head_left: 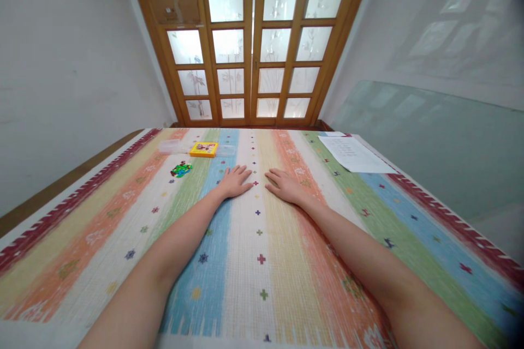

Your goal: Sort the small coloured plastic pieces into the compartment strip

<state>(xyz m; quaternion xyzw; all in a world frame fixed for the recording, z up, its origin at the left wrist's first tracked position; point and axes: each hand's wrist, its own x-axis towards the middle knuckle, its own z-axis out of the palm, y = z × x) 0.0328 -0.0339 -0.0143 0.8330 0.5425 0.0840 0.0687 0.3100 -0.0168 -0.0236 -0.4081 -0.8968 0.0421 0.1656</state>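
The left hand [236,181] and right hand [283,185] rest flat, apart, on the counter [245,283]; the yellow box [203,149] looks light, stiff, best gripped by its sides.

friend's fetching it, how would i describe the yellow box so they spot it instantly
On the striped tablecloth, find the colourful pile left of the left hand. The yellow box lies beyond it, between two clear plastic pieces; its printed yellow top sets it apart.
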